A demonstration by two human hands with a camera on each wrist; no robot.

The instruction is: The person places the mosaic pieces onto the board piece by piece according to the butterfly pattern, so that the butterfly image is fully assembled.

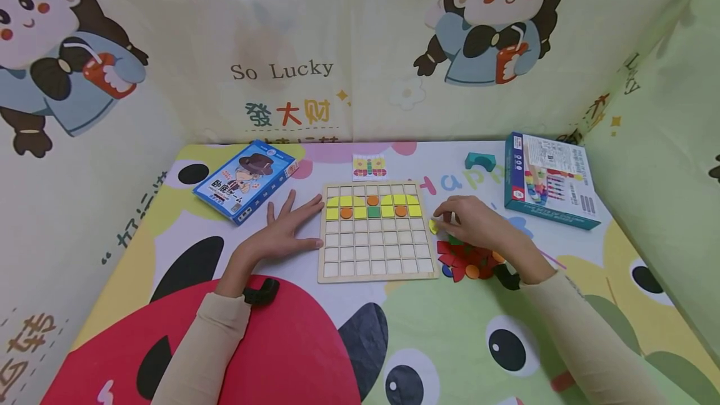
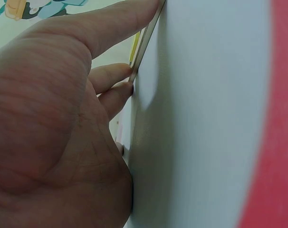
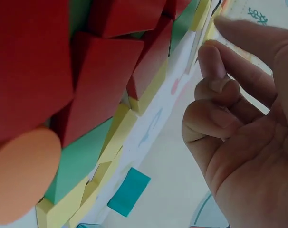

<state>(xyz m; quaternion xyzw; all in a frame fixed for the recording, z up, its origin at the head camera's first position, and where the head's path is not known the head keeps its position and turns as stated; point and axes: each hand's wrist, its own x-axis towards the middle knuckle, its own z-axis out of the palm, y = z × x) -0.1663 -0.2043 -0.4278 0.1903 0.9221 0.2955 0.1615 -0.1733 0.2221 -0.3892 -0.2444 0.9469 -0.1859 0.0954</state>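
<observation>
A square wooden grid board (image 1: 364, 250) lies flat on the table. Its second row and part of the top row hold yellow, orange and green pieces. My left hand (image 1: 284, 230) is spread beside it, thumb and fingertips at its left edge; the left wrist view shows the fingers (image 2: 116, 78) against that edge. Just off the board's right side, my right hand (image 1: 469, 220) pinches a small yellow piece (image 1: 433, 226) between thumb and index finger, its other fingers curled in. Below the right hand is a loose heap of red pieces (image 1: 464, 261) mixed with green, orange and blue ones.
A small card with a butterfly pattern (image 1: 369, 167) lies behind the board. To the left is a blue game box (image 1: 246, 180), to the right a larger box (image 1: 554, 180). A teal arch block (image 1: 480, 161) sits near the back edge.
</observation>
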